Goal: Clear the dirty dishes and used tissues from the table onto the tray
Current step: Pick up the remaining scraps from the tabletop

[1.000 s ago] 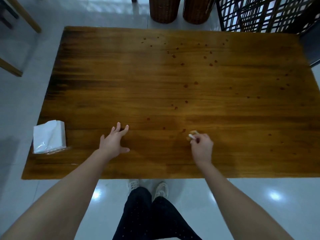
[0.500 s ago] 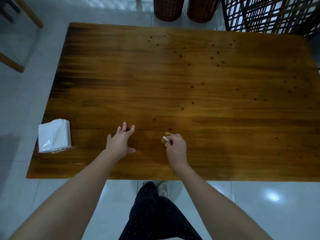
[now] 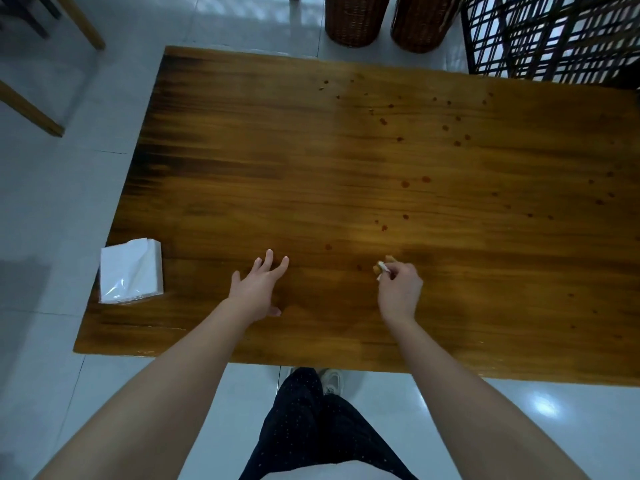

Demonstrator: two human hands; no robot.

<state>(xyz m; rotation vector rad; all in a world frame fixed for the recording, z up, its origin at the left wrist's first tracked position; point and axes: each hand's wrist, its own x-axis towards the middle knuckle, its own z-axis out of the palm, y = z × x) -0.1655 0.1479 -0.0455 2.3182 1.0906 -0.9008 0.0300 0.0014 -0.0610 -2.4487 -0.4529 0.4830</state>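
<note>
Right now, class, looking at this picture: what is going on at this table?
A person stands at a wooden table. Their right hand pinches a small crumpled tissue against the top, near scattered dark spots. The left hand rests open on the wood. A white tissue pack lies near the table's left front corner.

A tissue pack (image 3: 131, 270) lies on the desk (image 3: 242, 168) near its front left corner. To its right the left hand (image 3: 258, 289) rests on the desk. Further right, the right hand (image 3: 400, 289) pinches a tissue wad (image 3: 381, 270). Spots (image 3: 405, 184) are scattered over the far right part. Behind the far edge, two wicker baskets (image 3: 353, 19) stand on the floor, with a lattice screen (image 3: 554, 36) to their right.
</note>
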